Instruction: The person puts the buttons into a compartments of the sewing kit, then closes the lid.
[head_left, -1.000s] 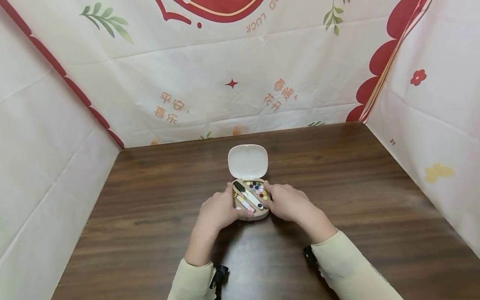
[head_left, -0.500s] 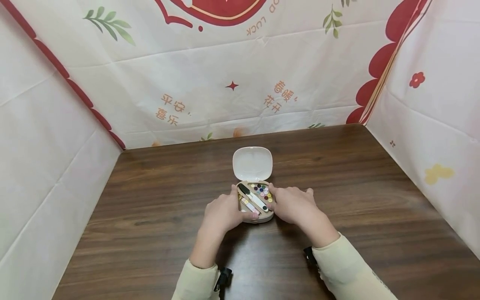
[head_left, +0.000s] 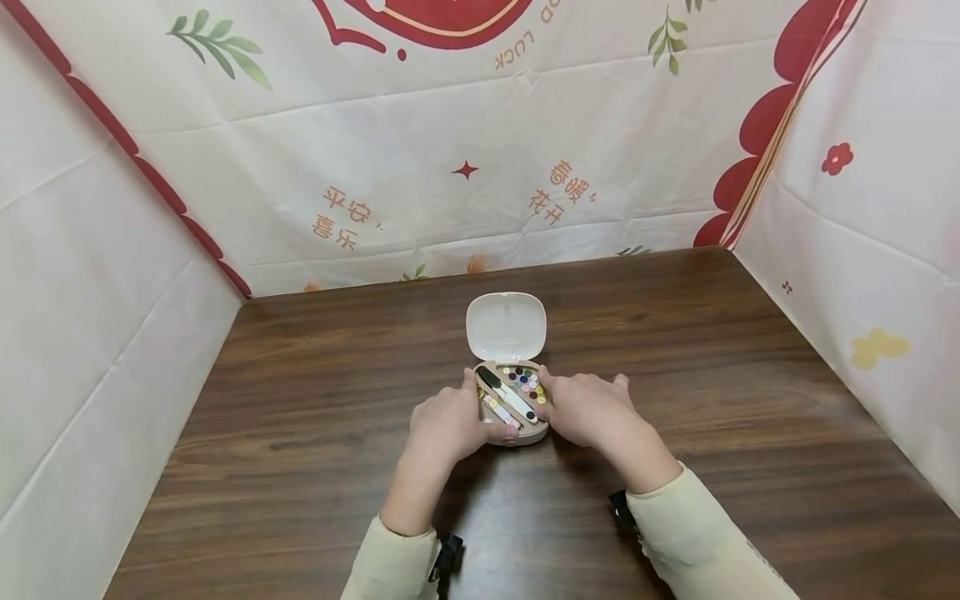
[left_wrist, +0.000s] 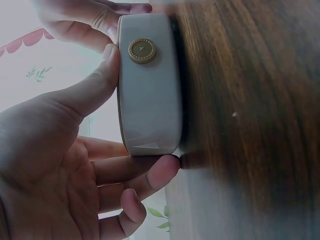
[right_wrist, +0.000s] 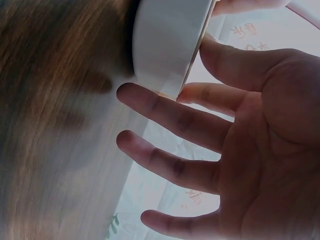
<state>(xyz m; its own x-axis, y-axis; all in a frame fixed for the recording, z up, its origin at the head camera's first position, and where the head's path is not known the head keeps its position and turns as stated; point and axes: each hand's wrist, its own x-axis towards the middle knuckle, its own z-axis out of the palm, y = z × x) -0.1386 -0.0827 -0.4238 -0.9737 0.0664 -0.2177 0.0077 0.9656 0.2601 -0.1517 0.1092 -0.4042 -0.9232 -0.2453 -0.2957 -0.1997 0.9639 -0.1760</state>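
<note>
An opened sewing kit box [head_left: 534, 437] sits on the table, its white lid [head_left: 506, 327] tipped back. Inside lie small coloured buttons [head_left: 533, 386], a white tool with a black end [head_left: 510, 397] laid diagonally, and a pale pink and yellow strip [head_left: 498, 409]. My left hand [head_left: 444, 427] grips the left side, thumb on the front rim and fingers round the edge. With thumb and index finger my right hand [head_left: 588, 408] holds the right side; its other fingers spread out in the right wrist view. A gold button-shaped catch [left_wrist: 142, 50] shows on the box's front wall.
The dark wood table [head_left: 322, 400] extends around the box on all sides. White printed cloth [head_left: 420, 125] hangs behind it, with more cloth along the left and right edges. Black wrist straps [head_left: 446, 557] show at the sleeves.
The box and both hands have shifted slightly to the right since the earliest frame. Over the last half second they have stayed almost still, with the same hold.
</note>
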